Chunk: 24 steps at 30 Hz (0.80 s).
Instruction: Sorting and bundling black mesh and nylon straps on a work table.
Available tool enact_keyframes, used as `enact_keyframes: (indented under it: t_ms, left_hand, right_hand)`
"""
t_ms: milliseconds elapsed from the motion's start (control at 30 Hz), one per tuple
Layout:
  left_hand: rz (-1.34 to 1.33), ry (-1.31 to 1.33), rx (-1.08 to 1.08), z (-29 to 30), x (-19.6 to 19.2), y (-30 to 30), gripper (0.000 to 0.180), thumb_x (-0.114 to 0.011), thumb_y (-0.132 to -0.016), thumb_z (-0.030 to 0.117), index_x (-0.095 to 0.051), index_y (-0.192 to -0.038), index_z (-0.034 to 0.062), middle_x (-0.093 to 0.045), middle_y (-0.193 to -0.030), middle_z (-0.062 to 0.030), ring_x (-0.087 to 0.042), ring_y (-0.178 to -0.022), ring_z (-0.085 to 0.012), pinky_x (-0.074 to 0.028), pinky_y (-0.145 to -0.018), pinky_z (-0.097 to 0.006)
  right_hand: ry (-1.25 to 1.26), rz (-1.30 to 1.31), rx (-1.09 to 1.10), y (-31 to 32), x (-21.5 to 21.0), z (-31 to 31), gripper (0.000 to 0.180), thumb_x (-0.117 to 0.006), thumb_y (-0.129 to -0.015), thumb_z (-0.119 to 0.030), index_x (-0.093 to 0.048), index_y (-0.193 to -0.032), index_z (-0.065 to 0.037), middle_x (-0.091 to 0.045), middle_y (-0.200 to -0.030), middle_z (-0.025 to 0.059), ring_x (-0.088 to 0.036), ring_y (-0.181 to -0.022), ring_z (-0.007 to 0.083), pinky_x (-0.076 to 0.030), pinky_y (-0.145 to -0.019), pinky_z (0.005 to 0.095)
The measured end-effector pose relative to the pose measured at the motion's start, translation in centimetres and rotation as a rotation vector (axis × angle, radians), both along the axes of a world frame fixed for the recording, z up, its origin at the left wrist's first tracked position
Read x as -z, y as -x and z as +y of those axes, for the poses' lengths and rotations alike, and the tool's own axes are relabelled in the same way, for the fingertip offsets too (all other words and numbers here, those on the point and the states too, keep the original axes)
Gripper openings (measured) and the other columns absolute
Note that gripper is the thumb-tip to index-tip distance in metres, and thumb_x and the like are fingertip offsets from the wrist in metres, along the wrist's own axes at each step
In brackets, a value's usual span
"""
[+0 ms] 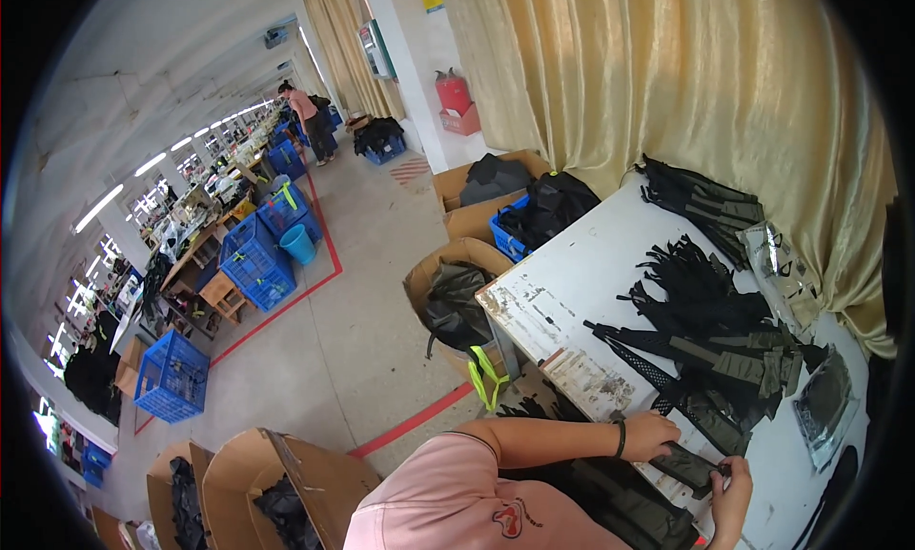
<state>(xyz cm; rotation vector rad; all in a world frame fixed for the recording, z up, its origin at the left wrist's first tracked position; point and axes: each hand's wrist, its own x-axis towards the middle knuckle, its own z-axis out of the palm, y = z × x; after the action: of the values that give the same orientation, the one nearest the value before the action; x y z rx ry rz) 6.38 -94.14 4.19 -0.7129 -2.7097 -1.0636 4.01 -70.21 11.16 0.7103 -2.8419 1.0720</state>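
A dark olive fabric strap (688, 470) is stretched between my two hands over the near edge of the white table (562, 254). My left hand (650, 436), with a dark band at the wrist, is closed on its left end. At the other end, my right hand (732, 493) pinches the strap between thumb and fingers. Just beyond my hands lie more black and olive straps (720, 359), some with mesh. Farther back is a heap of black strips (701, 288). Below my left forearm hangs more dark olive fabric (620, 502), partly hidden by the arm.
Clear plastic bags (824, 407) with dark contents lie at the table's right. Beside its left end stand a carton (410, 288) of dark fabric and a blue crate (508, 228). Open cartons (233, 464) sit behind my left shoulder. Far off, a person (305, 116) stands near blue crates.
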Motion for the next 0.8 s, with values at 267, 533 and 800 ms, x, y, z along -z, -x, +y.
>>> enact_keyframes:
  t_ms: [267,533,800]
  left_hand:
    - [-0.136,-0.197,-0.073,2.5,-0.5,0.3,0.018,-0.057,-0.078,0.013,-0.052,-0.093,0.0053,-0.059,-0.081,-0.0161,-0.058,-0.078,-0.0353,-0.045,-0.066,-0.042]
    - [-0.121,-0.391,-0.194,1.7,-0.6,0.4,0.019,-0.062,-0.079,0.016,-0.048,-0.084,0.0034,-0.057,-0.071,-0.0154,-0.057,-0.067,-0.0324,-0.043,-0.059,-0.039]
    - [-0.320,-0.373,-0.036,2.0,-1.5,-0.6,0.021,-0.064,-0.078,0.017,-0.047,-0.078,0.0049,-0.054,-0.071,-0.0119,-0.055,-0.065,-0.0292,-0.041,-0.056,-0.038]
  right_hand:
    - [0.044,0.240,-0.093,-1.7,2.2,-5.5,0.030,-0.053,-0.080,0.001,-0.052,-0.109,-0.004,-0.060,-0.091,0.0181,-0.057,-0.078,0.0357,-0.045,-0.069,0.0402]
    - [0.172,0.355,-0.183,0.4,3.9,-6.4,0.018,-0.059,-0.080,-0.004,-0.059,-0.098,-0.003,-0.061,-0.080,0.0164,-0.060,-0.067,0.0333,-0.046,-0.059,0.0389]
    - [-0.073,0.258,-0.111,0.5,1.8,-4.9,0.008,-0.059,-0.078,-0.005,-0.053,-0.081,-0.002,-0.056,-0.070,0.0169,-0.056,-0.066,0.0344,-0.043,-0.059,0.0402]
